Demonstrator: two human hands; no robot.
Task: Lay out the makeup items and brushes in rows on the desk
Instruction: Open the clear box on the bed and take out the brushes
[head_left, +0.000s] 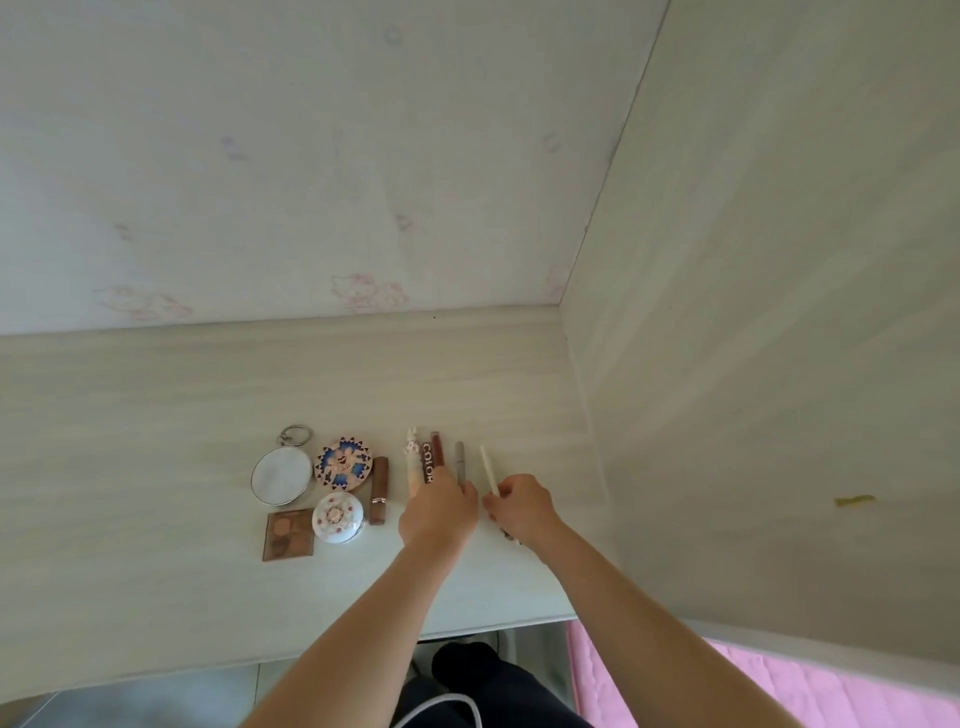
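Observation:
On the pale wood desk (156, 415) lie a round mirror with a key ring (282, 475), a patterned blue compact (344, 463), a white round compact (337, 518), a brown eyeshadow palette (288, 533) and a brown lipstick (379, 490). To their right stand side by side a white-orange tube (413, 460), a "COLOR" tube (427, 462), a reddish tube (437, 448) and a grey pencil (460, 462). My left hand (439, 512) grips the grey pencil's near end. My right hand (519, 506) holds a white stick (488, 470); something dark pokes out under it.
A wall with faint pink cartoon prints rises behind the desk, and a wooden side panel (753, 364) closes it on the right. The desk's front edge (363, 649) is near my dark trousers. A pink mat (779, 686) lies at lower right.

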